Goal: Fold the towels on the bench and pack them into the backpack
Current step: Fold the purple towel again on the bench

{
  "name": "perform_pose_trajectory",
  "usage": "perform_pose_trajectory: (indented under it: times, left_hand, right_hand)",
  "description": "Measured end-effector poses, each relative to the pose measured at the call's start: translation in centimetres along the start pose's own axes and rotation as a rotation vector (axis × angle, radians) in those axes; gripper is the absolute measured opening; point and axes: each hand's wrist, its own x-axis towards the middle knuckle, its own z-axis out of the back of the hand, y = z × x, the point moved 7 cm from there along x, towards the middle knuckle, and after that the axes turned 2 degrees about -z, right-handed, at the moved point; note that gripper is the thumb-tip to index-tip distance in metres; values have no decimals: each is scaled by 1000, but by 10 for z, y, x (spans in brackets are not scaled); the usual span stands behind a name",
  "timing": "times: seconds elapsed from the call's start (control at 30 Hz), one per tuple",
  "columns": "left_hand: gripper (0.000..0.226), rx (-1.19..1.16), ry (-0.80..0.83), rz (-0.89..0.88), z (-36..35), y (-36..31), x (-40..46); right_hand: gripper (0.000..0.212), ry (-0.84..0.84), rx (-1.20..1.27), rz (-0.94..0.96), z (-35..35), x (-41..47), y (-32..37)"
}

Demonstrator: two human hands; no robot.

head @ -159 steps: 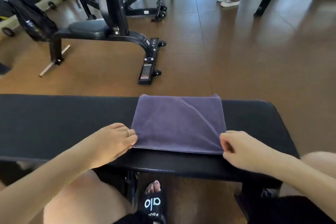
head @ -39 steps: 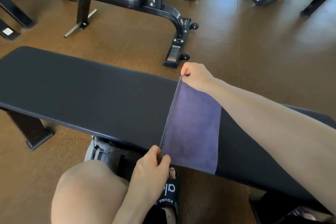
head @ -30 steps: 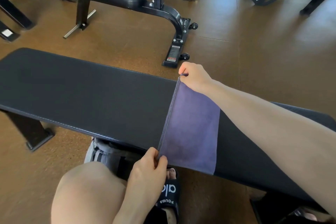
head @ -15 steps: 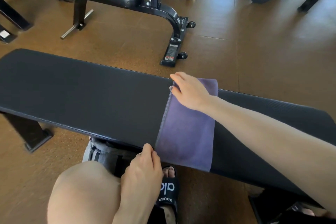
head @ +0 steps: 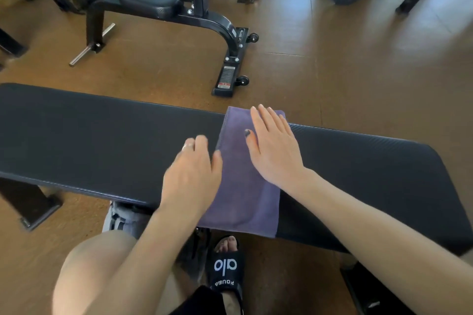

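Towel folded to a narrow strip across bench; right hand flat and open on top, left hand loosely open at its left edge. Risk: layers sliding apart if lifted carelessly.

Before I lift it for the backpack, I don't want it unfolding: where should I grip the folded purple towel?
Probably the near short end of the purple towel, where it overhangs the bench edge. Come from your side, thumb on top and fingers beneath, pinching all layers. It lies flat as a narrow strip, so the bench blocks fingers elsewhere.
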Motion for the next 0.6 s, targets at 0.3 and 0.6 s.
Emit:
perform_pose_trajectory:
  times: [0.3, 0.6]
  left_hand:
    - [20, 239, 257, -163, -72, -14, 85]
    - [19, 146, 217, -157, -75, -9, 88]
  right_hand:
    - [63, 205, -42, -144, -31, -21, -27]
    - [64, 215, -62, -152, -32, -19, -26]
